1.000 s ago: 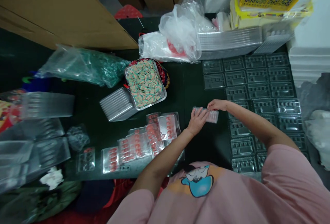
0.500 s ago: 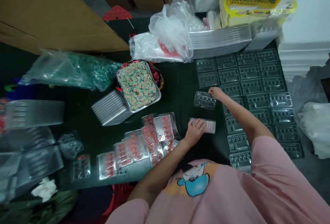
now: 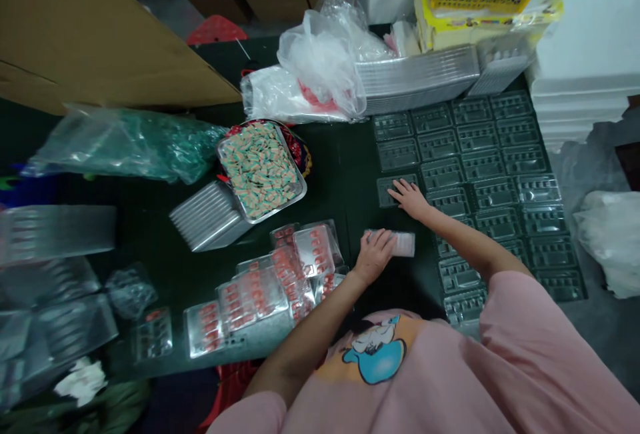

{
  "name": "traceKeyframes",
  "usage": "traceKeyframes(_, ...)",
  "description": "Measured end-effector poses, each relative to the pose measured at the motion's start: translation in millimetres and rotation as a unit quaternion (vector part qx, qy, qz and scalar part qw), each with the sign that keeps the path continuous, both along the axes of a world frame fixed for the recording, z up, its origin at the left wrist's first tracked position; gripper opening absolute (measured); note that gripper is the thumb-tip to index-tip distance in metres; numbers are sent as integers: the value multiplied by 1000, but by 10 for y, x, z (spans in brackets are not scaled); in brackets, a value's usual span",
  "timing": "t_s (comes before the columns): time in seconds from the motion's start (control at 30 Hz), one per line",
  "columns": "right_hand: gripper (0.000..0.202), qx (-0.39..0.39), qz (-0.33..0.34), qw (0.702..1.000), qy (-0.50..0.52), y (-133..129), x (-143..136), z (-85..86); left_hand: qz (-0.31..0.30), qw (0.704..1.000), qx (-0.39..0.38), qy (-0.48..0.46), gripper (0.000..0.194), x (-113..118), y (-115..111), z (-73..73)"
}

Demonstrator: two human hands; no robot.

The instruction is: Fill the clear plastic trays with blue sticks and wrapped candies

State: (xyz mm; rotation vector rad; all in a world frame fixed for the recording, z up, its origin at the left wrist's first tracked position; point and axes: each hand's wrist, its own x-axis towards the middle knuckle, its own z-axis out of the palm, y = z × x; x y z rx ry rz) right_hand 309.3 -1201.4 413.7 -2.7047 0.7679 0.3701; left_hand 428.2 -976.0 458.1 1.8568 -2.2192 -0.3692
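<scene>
My left hand (image 3: 375, 257) has its fingers curled over the left end of a small stack of clear plastic trays (image 3: 405, 245) near the table's front edge. Just beyond it, my right hand (image 3: 411, 199) lies with fingers spread on a single clear blister tray (image 3: 386, 193), pressing it flat against the dark table. That tray sits at the left of a grid of similar blister trays (image 3: 480, 137), all with moulded hollows. Part of the single tray is covered by my right fingers.
Left of my hands lie clear packs with red pieces (image 3: 260, 287). A metal tray of small pink-and-green pieces (image 3: 260, 171) stands beyond them, beside stacked plastic trays (image 3: 207, 217). Plastic bags (image 3: 320, 54) and a long tray stack (image 3: 417, 77) line the back.
My right hand has let go of the tray's edge and spread over it. The tray, tilted and held earlier, now lies flat in line with the grid. My left hand stays on its stack.
</scene>
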Motion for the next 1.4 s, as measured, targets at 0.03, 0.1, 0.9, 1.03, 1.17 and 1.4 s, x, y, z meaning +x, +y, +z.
traceKeyframes(0.03,71,2,-4,1000,2,-65,-19,-3,3,1000,-2,0,47,5,-8,4)
traceKeyframes(0.1,72,7,-14,1000,2,-153,-50,35,13,1000,-8,-2,48,34,-27,11)
traceKeyframes(0.9,6,546,-192,813,-60,246,1100,406,82,996,20,-33,54,950,-27,35)
traceKeyframes(1.03,14,376,-207,898,-95,-184,1514,281,101,994,12,-37,56,1086,-101,26)
traceKeyframes(1.17,22,224,-208,947,-102,-906,1927,168,108,994,16,-30,60,1132,-179,42)
traceKeyframes(1.4,41,54,-189,970,-140,-1098,2213,23,115,993,12,-10,57,1175,-200,41)
